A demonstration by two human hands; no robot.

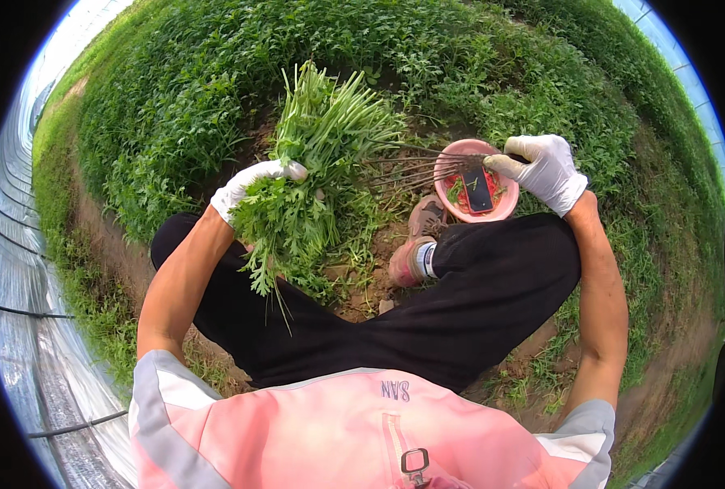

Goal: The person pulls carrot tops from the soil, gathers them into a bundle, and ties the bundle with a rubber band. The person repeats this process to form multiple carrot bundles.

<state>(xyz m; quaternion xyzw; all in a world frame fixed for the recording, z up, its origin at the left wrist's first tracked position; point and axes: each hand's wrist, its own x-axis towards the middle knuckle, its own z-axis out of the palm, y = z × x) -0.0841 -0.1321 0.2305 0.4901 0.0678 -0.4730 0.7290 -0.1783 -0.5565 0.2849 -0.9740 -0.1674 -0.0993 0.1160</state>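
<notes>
The bunch of greens (318, 171) sits upright in the gloved left hand (244, 186), fingers wrapped tight around its middle, leaves hanging down, cut stems fanned upward so they stay even. The gloved right hand (546, 169) is closed on a few thin stalks (411, 167), drawn sideways from the bunch as if to sort them. Just under that hand a pink bowl (472, 191) rests on the soil, holding a dark phone (478, 191), kept within reach. Crop rows (460, 57) surround the crouching person.
</notes>
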